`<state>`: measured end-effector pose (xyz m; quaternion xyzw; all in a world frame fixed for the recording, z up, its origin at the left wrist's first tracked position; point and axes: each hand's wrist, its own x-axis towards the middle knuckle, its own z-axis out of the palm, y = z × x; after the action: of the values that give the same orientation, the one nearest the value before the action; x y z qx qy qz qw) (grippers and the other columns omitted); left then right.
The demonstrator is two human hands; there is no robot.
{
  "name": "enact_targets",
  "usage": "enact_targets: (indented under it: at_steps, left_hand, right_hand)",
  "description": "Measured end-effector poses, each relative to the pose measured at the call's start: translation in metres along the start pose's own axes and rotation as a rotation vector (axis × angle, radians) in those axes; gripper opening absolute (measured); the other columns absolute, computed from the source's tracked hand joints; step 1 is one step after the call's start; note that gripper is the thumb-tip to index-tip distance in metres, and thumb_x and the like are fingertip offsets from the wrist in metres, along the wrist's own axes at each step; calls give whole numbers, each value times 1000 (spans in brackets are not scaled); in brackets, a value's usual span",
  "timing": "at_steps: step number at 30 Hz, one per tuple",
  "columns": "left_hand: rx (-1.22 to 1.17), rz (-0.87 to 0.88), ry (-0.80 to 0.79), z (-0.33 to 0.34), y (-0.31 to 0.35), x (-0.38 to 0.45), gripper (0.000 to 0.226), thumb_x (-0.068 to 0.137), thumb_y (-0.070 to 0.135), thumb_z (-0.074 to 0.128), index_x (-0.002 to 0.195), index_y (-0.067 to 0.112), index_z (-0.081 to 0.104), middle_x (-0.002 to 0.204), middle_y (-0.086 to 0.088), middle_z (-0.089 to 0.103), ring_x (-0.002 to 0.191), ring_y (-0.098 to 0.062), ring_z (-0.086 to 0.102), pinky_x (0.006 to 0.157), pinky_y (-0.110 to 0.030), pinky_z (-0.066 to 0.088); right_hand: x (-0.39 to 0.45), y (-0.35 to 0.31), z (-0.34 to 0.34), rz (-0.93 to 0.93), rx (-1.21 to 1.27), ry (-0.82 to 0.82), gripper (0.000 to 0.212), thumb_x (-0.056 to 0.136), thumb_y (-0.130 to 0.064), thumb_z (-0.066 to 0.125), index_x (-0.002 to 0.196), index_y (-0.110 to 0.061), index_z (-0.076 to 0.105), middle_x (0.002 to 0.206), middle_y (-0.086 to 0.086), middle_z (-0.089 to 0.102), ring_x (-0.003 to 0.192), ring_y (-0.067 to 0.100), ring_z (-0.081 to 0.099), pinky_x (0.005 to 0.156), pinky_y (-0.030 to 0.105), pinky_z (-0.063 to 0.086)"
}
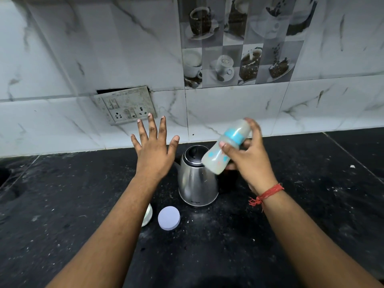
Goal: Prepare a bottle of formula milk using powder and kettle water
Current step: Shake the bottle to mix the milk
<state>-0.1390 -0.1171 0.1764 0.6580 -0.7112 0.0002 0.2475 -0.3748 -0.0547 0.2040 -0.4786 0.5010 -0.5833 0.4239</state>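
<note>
Nearest the camera, a round pale lid (pixel 169 218) lay flat on the black counter (pixel 311 225), with a whitish container (pixel 148 215) just beside it, mostly hidden under the left forearm. Behind them stood the steel kettle (pixel 196 177), lid closed, small lettering low on its body too blurred to read.

Above the kettle, the right hand (pixel 249 161) gripped the baby bottle (pixel 227 147), fingers and thumb curled round its middle, the bottle tilted with its capped top up and away. It held cloudy white liquid and looked motion-blurred, so this was likely the shaking step. A red thread (pixel 268 194) circled that wrist.

The left hand (pixel 154 148) hovered with fingers spread wide, holding nothing.

To shake well: blue collar (pixel 235 136) screwed tight, firm grip, until no lumps showed.

Farthest back, a wall socket (pixel 125 104) and coffee-cup tiles (pixel 239 42); no writing legible.
</note>
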Motion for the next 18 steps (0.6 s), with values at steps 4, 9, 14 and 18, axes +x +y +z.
enact_targets:
  at_steps: [4,9,14,18]
  left_hand:
    - [3,-1,0,0,0,0,76,99,66,14,164,29,0,171,-3,-20,156,-32,-23,123,-65,-5]
    - [-10,2,-5,1,2,-2,79,97,68,11,165,28,0,171,-4,-20,155,-31,-24,122,-64,-7]
    - [-8,3,-9,1,1,-3,77,99,66,12,164,28,0,170,-3,-21,155,-31,-25,123,-64,-7]
    - [-7,2,-2,1,2,-2,77,99,66,13,164,27,0,171,-3,-20,155,-31,-24,122,-64,-6]
  right_hand:
    - [2,-1,-2,-42,-103,-33,84,85,-16,81,144,-48,30,115,1,63,97,22,73,64,38,64]
    - [4,-4,-4,-30,-56,12,83,85,-14,81,144,-47,33,115,5,62,92,18,72,57,32,61]
    - [5,3,-6,-89,-224,-86,86,81,-19,84,141,-53,32,113,0,67,94,20,74,76,50,63]
    - [3,4,-5,-86,-154,-1,86,80,-22,85,140,-56,33,111,-5,65,96,20,74,80,54,62]
